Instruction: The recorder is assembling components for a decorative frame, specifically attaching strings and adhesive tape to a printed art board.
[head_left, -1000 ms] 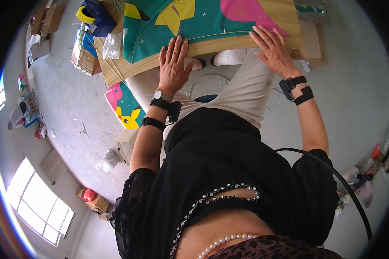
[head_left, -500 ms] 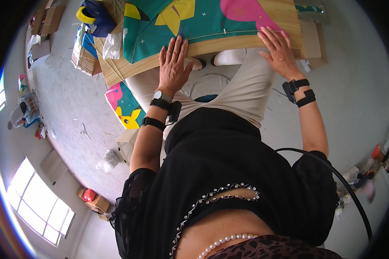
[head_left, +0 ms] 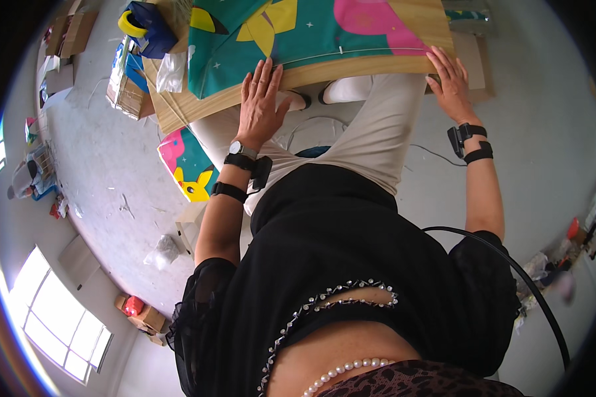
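A green printed sheet (head_left: 304, 36) with yellow and pink figures lies on a wooden board (head_left: 351, 65). A thin pale cord (head_left: 371, 50) runs along its near edge, with a small white piece on it. My left hand (head_left: 259, 106) lies flat, fingers stretched out, with the fingertips on the sheet's near edge. At the board's right end, my right hand (head_left: 451, 85) has its fingers outstretched, their tips by the sheet's right corner and the end of the cord. Neither hand grips anything.
At the far left are a dark blue tape dispenser (head_left: 153, 30) with a yellow roll, a white plastic bag (head_left: 171, 73) and a carton (head_left: 127, 83). Another printed sheet (head_left: 185, 159) hangs below the board's left side. A cardboard box (head_left: 473, 63) stands beyond the board's right edge.
My right hand has slid to the right along the sheet's near edge, out to the board's right end. The left hand has stayed at about the same spot on the sheet.
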The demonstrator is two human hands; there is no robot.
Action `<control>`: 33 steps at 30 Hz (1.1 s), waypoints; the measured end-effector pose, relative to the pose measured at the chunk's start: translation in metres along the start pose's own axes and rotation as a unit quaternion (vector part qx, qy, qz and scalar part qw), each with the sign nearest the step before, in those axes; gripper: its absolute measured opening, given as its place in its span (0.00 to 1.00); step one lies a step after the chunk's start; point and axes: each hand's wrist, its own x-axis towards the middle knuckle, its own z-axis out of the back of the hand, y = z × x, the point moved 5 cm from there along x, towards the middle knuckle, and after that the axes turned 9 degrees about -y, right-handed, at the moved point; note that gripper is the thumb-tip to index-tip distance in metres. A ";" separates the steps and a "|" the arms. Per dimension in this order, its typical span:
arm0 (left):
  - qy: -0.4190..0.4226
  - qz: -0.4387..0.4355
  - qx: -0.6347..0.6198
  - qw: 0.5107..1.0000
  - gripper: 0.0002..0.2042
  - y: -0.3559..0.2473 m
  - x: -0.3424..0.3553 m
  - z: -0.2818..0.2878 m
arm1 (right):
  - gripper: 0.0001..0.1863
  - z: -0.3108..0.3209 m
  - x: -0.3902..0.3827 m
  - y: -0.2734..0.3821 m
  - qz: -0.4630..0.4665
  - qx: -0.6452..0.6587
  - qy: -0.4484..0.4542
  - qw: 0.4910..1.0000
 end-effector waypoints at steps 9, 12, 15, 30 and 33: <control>-0.012 -0.068 -0.060 0.996 0.32 -0.037 0.036 0.006 | 0.30 0.005 0.050 0.110 0.064 0.084 -0.060 0.993; -0.009 -0.095 -0.072 0.993 0.32 -0.057 0.051 -0.009 | 0.30 -0.014 0.062 0.142 0.106 0.097 -0.028 0.989; -0.001 -0.118 -0.061 0.991 0.31 -0.065 0.057 -0.023 | 0.31 -0.023 0.066 0.148 0.120 0.082 -0.001 0.989; 0.037 -0.096 -0.005 0.995 0.35 -0.018 0.024 0.004 | 0.36 -0.004 0.025 0.060 0.075 0.016 0.026 0.997; 0.049 -0.077 0.022 0.996 0.36 -0.002 0.014 0.013 | 0.35 0.002 0.014 0.036 0.031 -0.004 0.025 0.999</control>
